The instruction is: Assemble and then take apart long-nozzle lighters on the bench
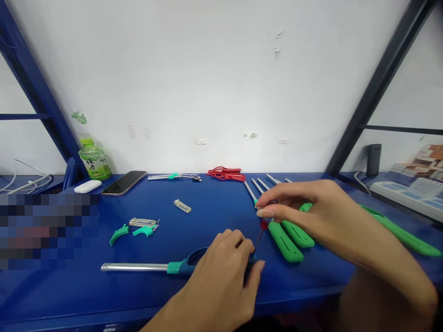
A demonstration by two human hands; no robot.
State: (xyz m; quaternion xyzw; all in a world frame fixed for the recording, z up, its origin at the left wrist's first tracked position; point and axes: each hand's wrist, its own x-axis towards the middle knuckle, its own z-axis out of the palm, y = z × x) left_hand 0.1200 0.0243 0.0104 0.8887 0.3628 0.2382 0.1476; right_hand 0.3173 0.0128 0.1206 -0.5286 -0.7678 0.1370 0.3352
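A blue long-necked lighter [194, 262] with a silver tube and teal collar lies across the front of the blue table. My left hand [224, 272] is wrapped over its handle, hiding much of it. My right hand [294, 200] pinches the top of a small screwdriver [265, 224] with a red collar. The screwdriver is tilted, and its tip meets the handle's right end beside my left fingers; the exact contact point is hidden. Just right of the screwdriver lie green lighters [285, 242] with silver tubes, partly covered by my right hand and forearm.
Teal pieces [119, 234] and a clear fuel tank [182, 206] lie left of centre. Red shells [226, 174] and metal rods [161, 177] rest by the wall. A phone [124, 183], white case [87, 186] and green bottle [94, 159] stand or lie at back left.
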